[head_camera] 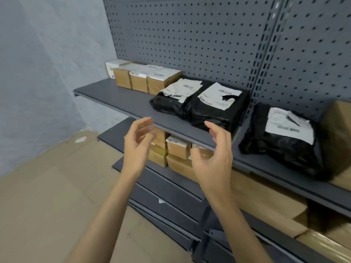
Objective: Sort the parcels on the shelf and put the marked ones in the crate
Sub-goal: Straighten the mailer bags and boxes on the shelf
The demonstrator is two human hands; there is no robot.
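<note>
On the grey shelf point(121, 99) lie two black plastic parcels with white labels, one point(171, 100) beside the other point(218, 109), whose label bears a black mark. A third black parcel point(284, 145) with a marked label sits on the shelf section to the right. Several small brown boxes point(150, 80) stand in a row at the back left. My left hand point(137, 143) and my right hand point(212, 158) hover empty in front of the shelf edge, fingers loosely spread. The right hand's fingertips are just short of the middle black parcel. No crate is in view.
A lower shelf holds more brown boxes point(177, 147) behind my hands. Large cardboard cartons point(266, 198) sit lower right, and one point(340, 133) stands at the far right. Flattened cardboard point(47, 196) covers the floor. A pegboard back panel point(190, 44) rises behind the shelf.
</note>
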